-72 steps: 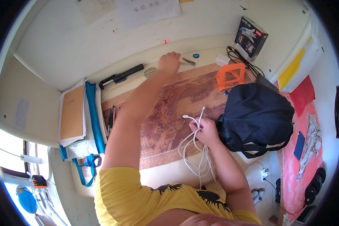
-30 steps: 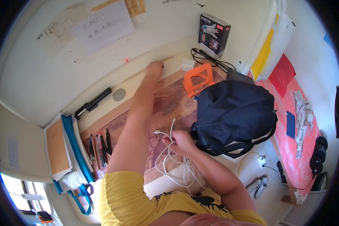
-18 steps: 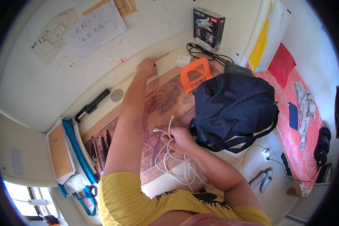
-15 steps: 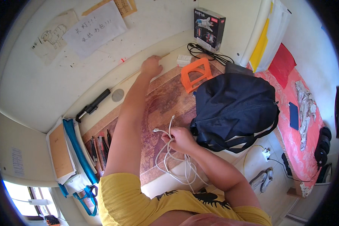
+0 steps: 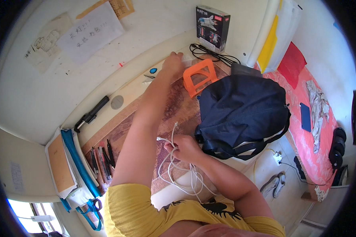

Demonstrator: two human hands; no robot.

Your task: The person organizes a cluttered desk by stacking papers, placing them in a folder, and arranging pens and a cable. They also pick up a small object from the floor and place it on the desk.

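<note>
My right hand (image 5: 184,148), in front of my chest, is closed around a bundle of white cable (image 5: 171,162). Its loops hang below the fist, and two white plug ends stick out past the fingers. My left arm stretches to the back of the desk, where my left hand (image 5: 172,64) is beside a small white box (image 5: 189,60), partly covering it. The fingers of that hand are smeared, so its grip is unclear. A small blue oval piece (image 5: 153,70) lies by my left wrist. An orange plastic stand (image 5: 200,77) is to the right of my left hand.
A dark blue bag (image 5: 243,114) fills the desk's right side. Behind it are coiled black cable (image 5: 213,55) and an upright toy box (image 5: 212,29). Pens (image 5: 103,160), folders (image 5: 69,162) and a black rod-like device (image 5: 91,113) lie left. A phone (image 5: 305,117) rests on the pink bed cover (image 5: 300,94).
My left hand has moved right along the back of the desk to the small white box, uncovering the blue oval piece. My right hand still holds the cable.
</note>
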